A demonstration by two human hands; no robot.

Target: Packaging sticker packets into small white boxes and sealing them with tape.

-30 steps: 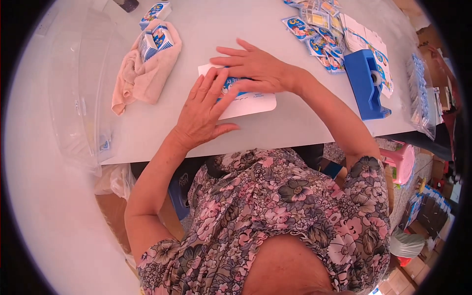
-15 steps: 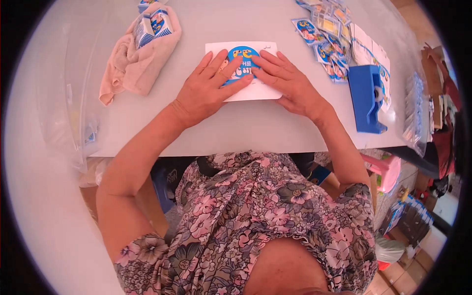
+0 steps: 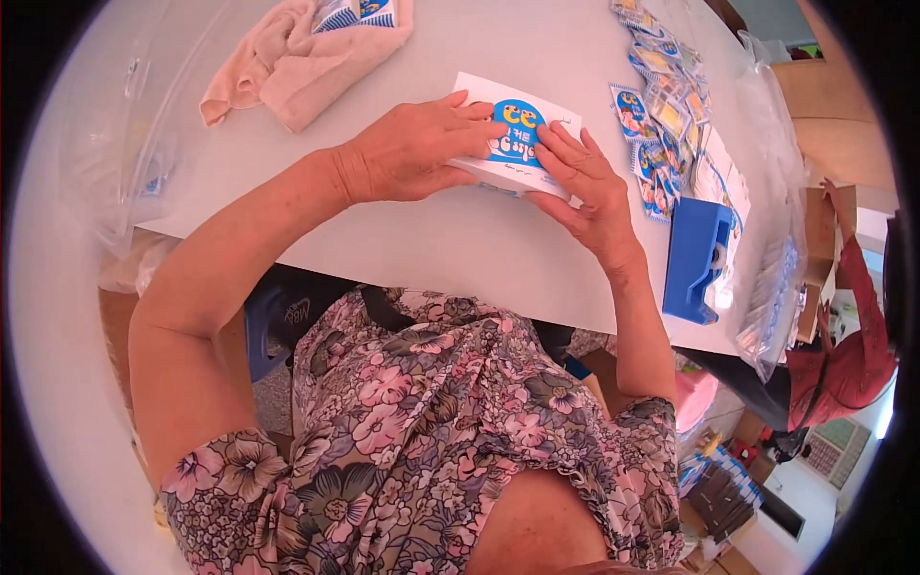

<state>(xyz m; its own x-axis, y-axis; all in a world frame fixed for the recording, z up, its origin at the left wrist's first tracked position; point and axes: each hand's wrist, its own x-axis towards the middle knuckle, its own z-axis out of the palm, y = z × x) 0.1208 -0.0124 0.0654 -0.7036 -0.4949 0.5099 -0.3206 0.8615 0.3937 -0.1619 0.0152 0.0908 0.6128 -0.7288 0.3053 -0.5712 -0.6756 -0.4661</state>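
A white carton (image 3: 517, 129) with a blue round emblem on its top is between my hands over the table, its front side partly in view. My left hand (image 3: 417, 149) holds the left end, fingers curled over the top and thumb low by the front edge. At the right end, my right hand (image 3: 586, 184) has its fingers on the top panel and its thumb against the lower front corner. Whether the carton rests on the table or is slightly raised, I cannot tell.
A pink cloth (image 3: 331, 67) with small blue-and-white packets (image 3: 355, 13) lies at the far left. Several loose packets (image 3: 661, 105) are heaped at the far right, beside flat white cartons (image 3: 721, 172). A blue tape dispenser (image 3: 692, 264) stands right of my right hand. Another person (image 3: 858, 331) is at the right.
The whole view has turned, shifting the table and its things. My hands have gone from lying flat across the carton's top to gripping its ends, and its front side now shows.
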